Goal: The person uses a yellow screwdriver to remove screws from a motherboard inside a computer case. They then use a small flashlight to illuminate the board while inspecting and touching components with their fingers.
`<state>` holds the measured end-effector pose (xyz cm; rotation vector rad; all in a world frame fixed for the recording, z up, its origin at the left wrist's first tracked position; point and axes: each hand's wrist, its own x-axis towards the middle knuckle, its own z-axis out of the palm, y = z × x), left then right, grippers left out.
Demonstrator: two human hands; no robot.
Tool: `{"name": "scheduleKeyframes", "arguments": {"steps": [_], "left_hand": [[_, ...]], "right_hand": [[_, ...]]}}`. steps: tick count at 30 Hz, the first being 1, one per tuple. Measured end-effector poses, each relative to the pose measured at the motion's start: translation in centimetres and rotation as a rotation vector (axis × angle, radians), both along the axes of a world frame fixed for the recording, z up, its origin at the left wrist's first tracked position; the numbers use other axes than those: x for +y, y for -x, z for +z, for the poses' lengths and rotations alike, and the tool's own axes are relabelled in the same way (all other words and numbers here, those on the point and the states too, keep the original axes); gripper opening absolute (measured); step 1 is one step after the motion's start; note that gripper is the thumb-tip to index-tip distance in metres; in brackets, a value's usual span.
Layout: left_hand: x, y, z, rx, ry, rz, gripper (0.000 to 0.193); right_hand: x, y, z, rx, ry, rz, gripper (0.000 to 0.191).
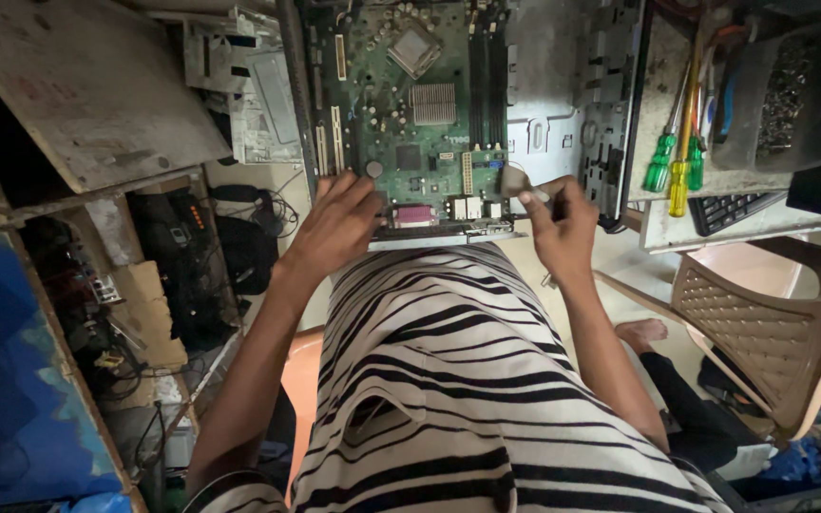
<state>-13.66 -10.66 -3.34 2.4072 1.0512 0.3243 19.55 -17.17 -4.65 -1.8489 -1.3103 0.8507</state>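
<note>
Green motherboard (410, 104) lies seated in the open computer case (563, 123) on the worktop (677, 223), heatsink off, socket bare. Left hand (334, 223) lies flat, fingers spread, on the board's near edge, grasping nothing. Right hand (563, 223) is pinched around a small brush (523, 185), probably; cleaning looks under way, not finished.

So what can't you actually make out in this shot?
- Head view: the small tool in the right hand is mostly hidden by its fingers.
- The circuit board near edge under the left hand is covered.
- Clear tub contents: too small, blurred.
- Keyboard: largely hidden under the shelf.
</note>
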Motion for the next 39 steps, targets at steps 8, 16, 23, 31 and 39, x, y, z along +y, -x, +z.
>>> {"name": "scheduleKeyframes", "arguments": {"steps": [8,16,23,31,39], "left_hand": [[-0.3,-0.8,0.0,0.082,-0.02,0.02,0.013],[-1.3,-3.6,0.2,-0.037,0.068,0.128,0.025],[-3.3,-8.1,1.0,-0.071,-0.017,-0.041,0.033],[-2.6,-7.8,1.8,-0.047,-0.228,-0.119,0.024],[-2.1,-8.3,2.1,-0.094,-0.141,-0.158,0.019]], "right_hand": [[0.1,-0.1,-1.2,0.091,-0.038,-0.023,0.026],[0.2,0.8,-0.9,0.01,-0.074,-0.052,0.027],[0.4,1.0,-0.5,0.064,-0.061,-0.039,0.027],[0.5,0.8,-0.4,0.029,-0.053,-0.037,0.027],[0.7,0.9,-0.3,0.044,-0.083,-0.012,0.026]]}}
